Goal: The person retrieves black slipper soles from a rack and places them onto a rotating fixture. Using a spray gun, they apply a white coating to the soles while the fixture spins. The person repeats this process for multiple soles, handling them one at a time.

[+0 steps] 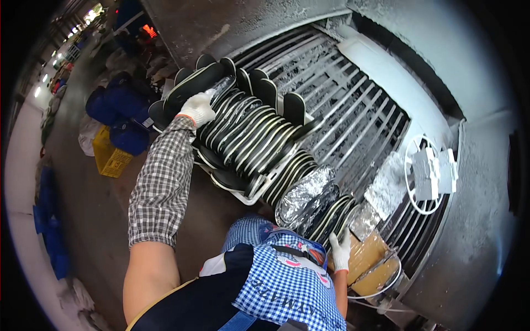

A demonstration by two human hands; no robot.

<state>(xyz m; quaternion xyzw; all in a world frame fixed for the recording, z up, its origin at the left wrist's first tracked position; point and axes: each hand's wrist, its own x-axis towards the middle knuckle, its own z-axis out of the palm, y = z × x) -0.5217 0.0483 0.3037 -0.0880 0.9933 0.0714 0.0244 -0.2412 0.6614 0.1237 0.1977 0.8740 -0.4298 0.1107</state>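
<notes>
A long row of black shoe soles (248, 129) with pale edges stands packed on edge, partly in a white plastic crate (255, 194). My left hand (197, 109), in a white knitted glove, is closed at the upper left end of the row, beside a shiny clear-wrapped piece (221, 87). Its fingertips are partly hidden. My right hand (341, 251), also gloved, grips the near right end of the row, where more soles (337, 215) stand outside the crate. A sole in crinkled, shiny clear wrap (305, 194) leans among them.
A sooty metal slat rack (353, 110) lies beyond the crate, inside a grey metal housing (486, 182). A white wheel-like ring (407, 176) and a brown board (367, 262) are at the right. A yellow crate (110, 153) and blue bundles (128, 135) stand on the floor leftward.
</notes>
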